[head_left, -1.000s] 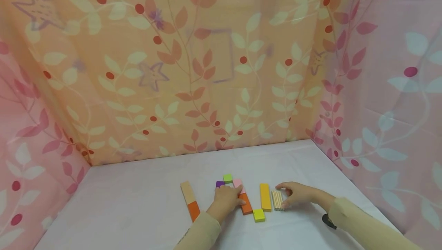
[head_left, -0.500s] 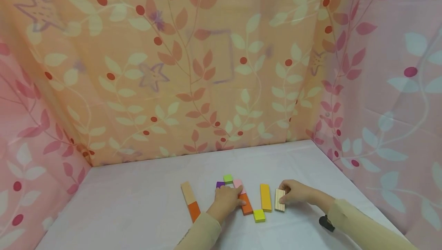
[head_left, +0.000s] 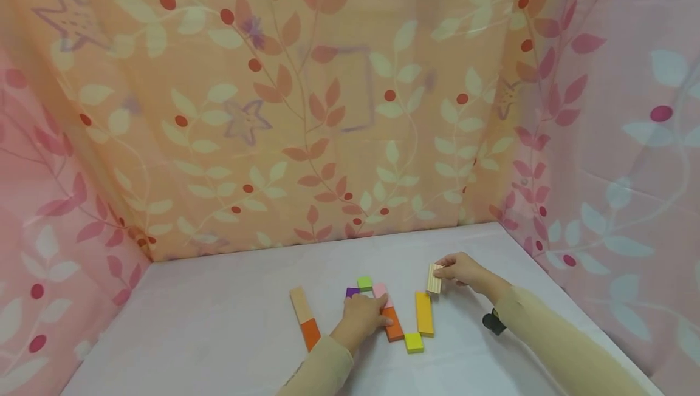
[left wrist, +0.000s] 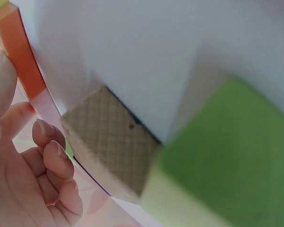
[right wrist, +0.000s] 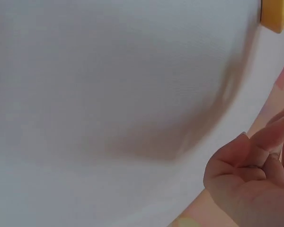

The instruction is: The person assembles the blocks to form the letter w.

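In the head view, my right hand point(head_left: 465, 271) pinches a ridged pale wooden block point(head_left: 434, 279) by its right side, just beyond the far end of a yellow-orange plank point(head_left: 424, 314). Whether the two touch is unclear. My left hand point(head_left: 361, 316) rests beside a row of blocks. Its thumb touches the orange block point(left wrist: 22, 56) and its index fingertip the pink block point(left wrist: 46, 108), while its other fingers curl loosely. A yellow block point(head_left: 414, 342) sits at the plank's near end. Purple point(head_left: 352, 293) and light green point(head_left: 364, 283) blocks lie past the left fingers.
A pale wooden plank point(head_left: 300, 304) and another orange block point(head_left: 310, 334) form a line at left. The left wrist view shows a tan cross-hatched block point(left wrist: 111, 137) and a large green block point(left wrist: 232, 151) close up. Patterned curtains point(head_left: 306, 159) enclose the white table point(head_left: 208, 323).
My right hand took hold of the ridged wooden block and moved it away from me and slightly left, to the yellow-orange plank's far end. The left hand has stayed in place.
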`<state>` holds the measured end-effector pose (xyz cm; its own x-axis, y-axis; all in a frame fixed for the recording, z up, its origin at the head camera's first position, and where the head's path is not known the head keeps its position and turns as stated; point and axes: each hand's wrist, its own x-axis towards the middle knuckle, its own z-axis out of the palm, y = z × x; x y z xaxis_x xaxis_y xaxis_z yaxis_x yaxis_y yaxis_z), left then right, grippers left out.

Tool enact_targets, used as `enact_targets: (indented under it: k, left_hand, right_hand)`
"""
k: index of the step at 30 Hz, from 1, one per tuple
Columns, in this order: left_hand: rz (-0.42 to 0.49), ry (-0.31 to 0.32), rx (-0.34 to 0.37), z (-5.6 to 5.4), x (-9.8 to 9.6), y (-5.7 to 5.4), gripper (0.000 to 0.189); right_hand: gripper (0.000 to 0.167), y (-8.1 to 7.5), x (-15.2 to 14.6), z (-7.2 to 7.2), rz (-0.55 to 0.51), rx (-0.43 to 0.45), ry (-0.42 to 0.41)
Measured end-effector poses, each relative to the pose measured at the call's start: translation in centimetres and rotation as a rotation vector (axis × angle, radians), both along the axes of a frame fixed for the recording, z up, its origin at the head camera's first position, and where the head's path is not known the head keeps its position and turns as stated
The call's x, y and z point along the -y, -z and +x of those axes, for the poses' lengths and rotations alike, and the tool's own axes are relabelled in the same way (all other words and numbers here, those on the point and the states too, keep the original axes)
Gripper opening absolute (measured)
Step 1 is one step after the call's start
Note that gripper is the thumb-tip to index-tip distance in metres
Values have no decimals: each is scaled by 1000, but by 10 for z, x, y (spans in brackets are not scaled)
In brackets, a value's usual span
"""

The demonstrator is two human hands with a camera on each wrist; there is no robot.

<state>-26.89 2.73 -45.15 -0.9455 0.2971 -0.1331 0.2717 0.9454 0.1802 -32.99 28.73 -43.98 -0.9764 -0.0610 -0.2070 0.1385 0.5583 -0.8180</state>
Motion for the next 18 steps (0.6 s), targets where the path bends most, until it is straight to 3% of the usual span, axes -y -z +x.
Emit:
enact_targets:
  k: [8,18]
  left_hand:
    - [-46,11,-22,1,-6,2,58]
    - [-94,37,-86,2,-4,-1,56]
  right_hand:
    - [31,17,12,-17,-89,-10,1]
    - [20,27,24,-23,82,-60,-55]
